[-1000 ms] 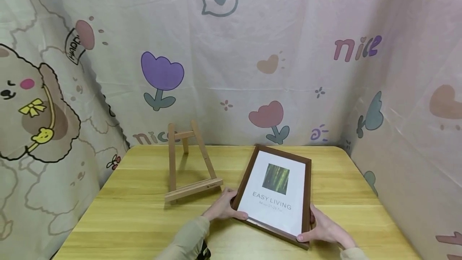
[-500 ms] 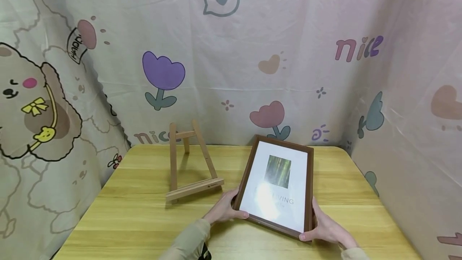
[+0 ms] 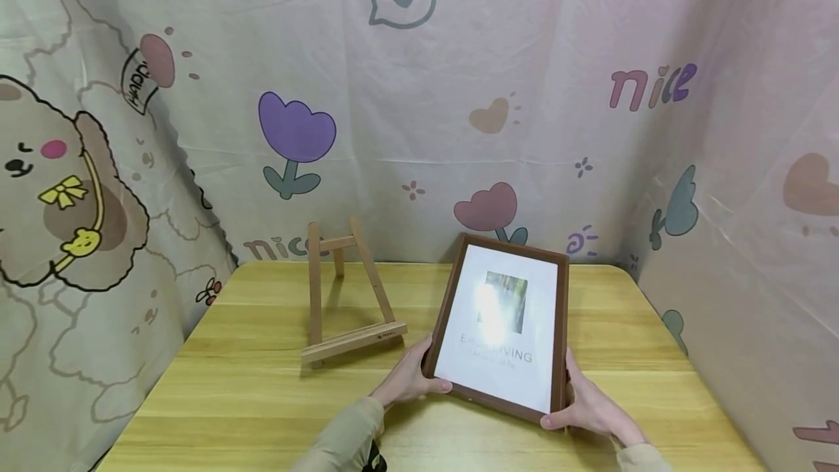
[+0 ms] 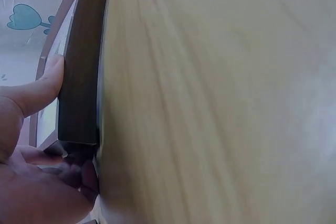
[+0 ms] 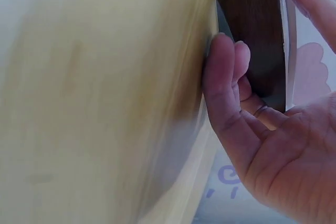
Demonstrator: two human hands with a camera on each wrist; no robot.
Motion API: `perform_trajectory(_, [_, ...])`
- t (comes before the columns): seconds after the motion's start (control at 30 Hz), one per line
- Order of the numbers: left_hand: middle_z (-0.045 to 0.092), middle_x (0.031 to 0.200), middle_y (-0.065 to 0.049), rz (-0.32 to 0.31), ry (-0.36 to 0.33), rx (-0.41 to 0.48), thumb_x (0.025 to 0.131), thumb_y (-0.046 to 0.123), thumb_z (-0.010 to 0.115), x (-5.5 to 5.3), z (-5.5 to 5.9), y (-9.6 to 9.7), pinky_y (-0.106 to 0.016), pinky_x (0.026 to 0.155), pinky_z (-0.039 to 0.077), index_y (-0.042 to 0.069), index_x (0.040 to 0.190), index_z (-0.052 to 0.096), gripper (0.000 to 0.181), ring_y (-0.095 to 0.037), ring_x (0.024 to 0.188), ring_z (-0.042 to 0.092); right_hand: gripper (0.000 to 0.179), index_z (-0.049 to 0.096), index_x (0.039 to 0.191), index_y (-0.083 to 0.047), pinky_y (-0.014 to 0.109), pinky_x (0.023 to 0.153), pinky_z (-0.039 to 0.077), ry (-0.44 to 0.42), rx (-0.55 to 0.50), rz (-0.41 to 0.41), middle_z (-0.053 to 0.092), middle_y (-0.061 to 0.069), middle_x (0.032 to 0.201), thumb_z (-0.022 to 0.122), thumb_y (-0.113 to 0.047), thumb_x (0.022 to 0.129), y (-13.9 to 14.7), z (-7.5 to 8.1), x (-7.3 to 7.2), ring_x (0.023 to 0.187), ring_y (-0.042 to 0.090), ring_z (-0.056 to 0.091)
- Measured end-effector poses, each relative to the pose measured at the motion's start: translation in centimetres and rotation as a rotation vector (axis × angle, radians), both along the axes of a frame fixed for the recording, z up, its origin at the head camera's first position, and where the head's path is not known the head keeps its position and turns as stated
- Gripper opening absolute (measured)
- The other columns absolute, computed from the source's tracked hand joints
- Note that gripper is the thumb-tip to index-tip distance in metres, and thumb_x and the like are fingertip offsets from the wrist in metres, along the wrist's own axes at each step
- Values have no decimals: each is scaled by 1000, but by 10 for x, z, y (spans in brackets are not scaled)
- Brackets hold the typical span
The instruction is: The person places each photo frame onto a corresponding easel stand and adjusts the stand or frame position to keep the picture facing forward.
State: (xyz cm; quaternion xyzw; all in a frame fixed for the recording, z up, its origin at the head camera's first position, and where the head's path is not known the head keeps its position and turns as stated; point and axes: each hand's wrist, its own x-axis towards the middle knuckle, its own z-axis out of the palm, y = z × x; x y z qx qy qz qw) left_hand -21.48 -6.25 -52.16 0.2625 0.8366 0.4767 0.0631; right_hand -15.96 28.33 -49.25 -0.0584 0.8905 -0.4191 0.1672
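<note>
Picture frame (image 3: 501, 330), right of the easel (image 3: 354, 341), has come up over the last second, top edge tilting higher off the desk (image 3: 249, 399), so I judge the lift is under way, easel untouched. I have the left grip (image 3: 410, 377) curled round the lower corner nearer the easel, right grip (image 3: 588, 403) round the farther one, both closed to the frame's thickness; lower-edge clearance I can't tell.

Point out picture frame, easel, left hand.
Picture frame (image 3: 503, 323): head view, lower part of its printed image.
Easel (image 3: 355, 343): head view, middle of its front ledge.
Left hand (image 3: 410, 377): head view, back of the hand.
</note>
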Motion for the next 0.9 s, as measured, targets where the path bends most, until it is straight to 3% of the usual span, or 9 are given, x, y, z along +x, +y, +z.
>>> perform_trajectory(0.17, [44,155,-24,-1,28,32,80,22,86,-1,-2,1,-62,118,34,-1,157,28,99,-43,140,45,150,-25,154,2,74,116,20,44,-14,5,-7,42,160,94,-19,65,-1,0,-2,145,61,14])
perform_trajectory(0.37, [32,159,-32,63,-15,18,81,23,85,2,-2,1,-68,119,27,-5,157,24,101,-50,146,32,150,-25,155,0,68,112,37,77,25,-9,5,43,159,94,-24,66,-2,3,-2,139,63,30])
perform_trajectory(0.53, [26,160,-34,84,-52,24,82,21,84,3,1,1,-69,119,25,-7,157,19,103,-52,147,27,152,-24,157,-7,51,104,51,123,9,-16,15,40,160,95,-20,64,-4,3,-5,135,57,42])
perform_trajectory(0.7, [31,161,-26,83,-28,65,81,16,84,0,6,3,-66,120,27,3,160,20,102,-45,148,32,151,-20,160,-17,28,86,57,149,-75,-36,39,36,144,95,-7,61,-5,3,-10,109,36,64])
perform_trajectory(0.8, [27,163,-26,113,-32,56,82,17,84,-1,9,3,-67,121,25,1,160,17,104,-46,150,28,151,-18,161,-22,24,77,58,141,-110,-58,45,33,132,94,-3,61,-6,4,-13,89,25,67])
perform_trajectory(0.9, [20,164,-30,152,-60,37,82,19,83,1,12,3,-71,120,21,-2,160,14,106,-51,151,20,151,-18,161,-23,25,73,58,156,-109,-81,44,33,138,94,-2,61,-8,6,-15,85,23,66])
